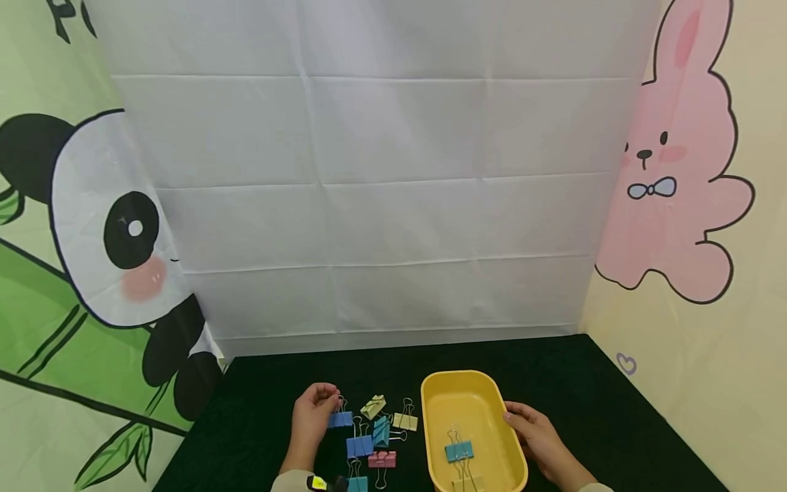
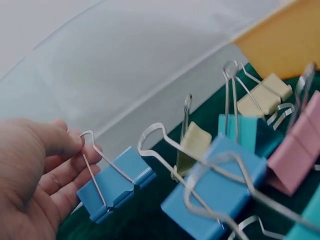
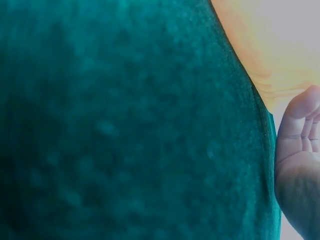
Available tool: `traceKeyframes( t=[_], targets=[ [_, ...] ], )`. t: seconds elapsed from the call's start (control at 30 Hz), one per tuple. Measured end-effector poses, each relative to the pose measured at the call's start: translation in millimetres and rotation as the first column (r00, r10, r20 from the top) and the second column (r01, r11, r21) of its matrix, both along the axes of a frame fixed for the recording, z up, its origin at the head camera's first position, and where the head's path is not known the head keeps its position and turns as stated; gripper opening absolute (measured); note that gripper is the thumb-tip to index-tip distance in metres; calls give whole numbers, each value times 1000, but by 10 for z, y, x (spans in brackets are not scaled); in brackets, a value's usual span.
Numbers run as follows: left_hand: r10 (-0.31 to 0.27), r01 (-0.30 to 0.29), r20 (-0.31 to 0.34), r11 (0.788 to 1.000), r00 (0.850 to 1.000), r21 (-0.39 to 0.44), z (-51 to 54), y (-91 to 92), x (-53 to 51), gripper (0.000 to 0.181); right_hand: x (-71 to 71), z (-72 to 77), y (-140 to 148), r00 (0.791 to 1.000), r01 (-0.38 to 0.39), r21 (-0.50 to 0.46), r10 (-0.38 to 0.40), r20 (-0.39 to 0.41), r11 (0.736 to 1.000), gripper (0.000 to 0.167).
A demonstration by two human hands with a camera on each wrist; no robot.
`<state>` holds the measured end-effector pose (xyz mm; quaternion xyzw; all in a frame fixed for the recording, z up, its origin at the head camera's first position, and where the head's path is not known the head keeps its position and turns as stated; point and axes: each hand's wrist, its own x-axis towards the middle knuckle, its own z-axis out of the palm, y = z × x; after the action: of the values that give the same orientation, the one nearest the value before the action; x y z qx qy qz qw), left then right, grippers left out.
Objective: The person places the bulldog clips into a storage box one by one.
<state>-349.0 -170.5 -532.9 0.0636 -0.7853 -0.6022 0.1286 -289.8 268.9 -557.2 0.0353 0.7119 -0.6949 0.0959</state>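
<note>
My left hand (image 1: 313,417) pinches the wire handle of a blue binder clip (image 2: 116,184) between thumb and fingers, at the left of a group of clips. Beside it lie another blue clip (image 1: 359,447), a pink clip (image 1: 382,460), teal clips (image 1: 381,432) and pale yellow clips (image 1: 405,421). On the right, my right hand (image 1: 541,441) holds the right rim of a yellow plastic basket (image 1: 470,380), thumb over the edge. A teal clip (image 1: 459,451) and a pale yellow clip (image 1: 468,484) lie inside the basket. In the right wrist view the right hand (image 3: 300,165) shows only partly.
Dark green cloth (image 1: 277,372) covers the table. A white sheet (image 1: 393,219) hangs behind it. Printed walls with a panda (image 1: 98,266) and a pink rabbit (image 1: 682,225) stand at the left and right.
</note>
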Motion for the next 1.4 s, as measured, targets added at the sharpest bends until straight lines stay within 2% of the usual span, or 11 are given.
traceKeyframes(
  t=[0.23, 0.53, 0.77, 1.03, 1.27, 1.4],
  targets=[
    [25, -25, -32, 1000, 999, 13, 183, 102, -1, 12, 12, 18, 4, 1000, -20, -14, 20, -1, 1000, 66],
    [34, -29, -69, 997, 997, 76, 367, 407, 6, 10, 8, 14, 16, 999, -31, -1, 31, -7, 1000, 67],
    [-39, 52, -100, 991, 994, 123, 491, 698, 51, 11, 7, -1, 33, 1000, -30, 2, 31, -5, 1000, 67],
    [-138, 158, -118, 971, 983, 180, 624, 1023, 133, 11, 12, -1, 42, 999, -36, 6, 36, -6, 999, 66],
    [-215, 237, -128, 951, 968, 197, 658, 1259, 256, 12, 14, 1, 28, 1000, -28, 20, 28, -8, 999, 66],
    [-234, 253, -110, 945, 966, 208, 660, 1391, 308, 12, -1, -13, 24, 1000, -20, 26, 20, -6, 999, 65]
  ],
)
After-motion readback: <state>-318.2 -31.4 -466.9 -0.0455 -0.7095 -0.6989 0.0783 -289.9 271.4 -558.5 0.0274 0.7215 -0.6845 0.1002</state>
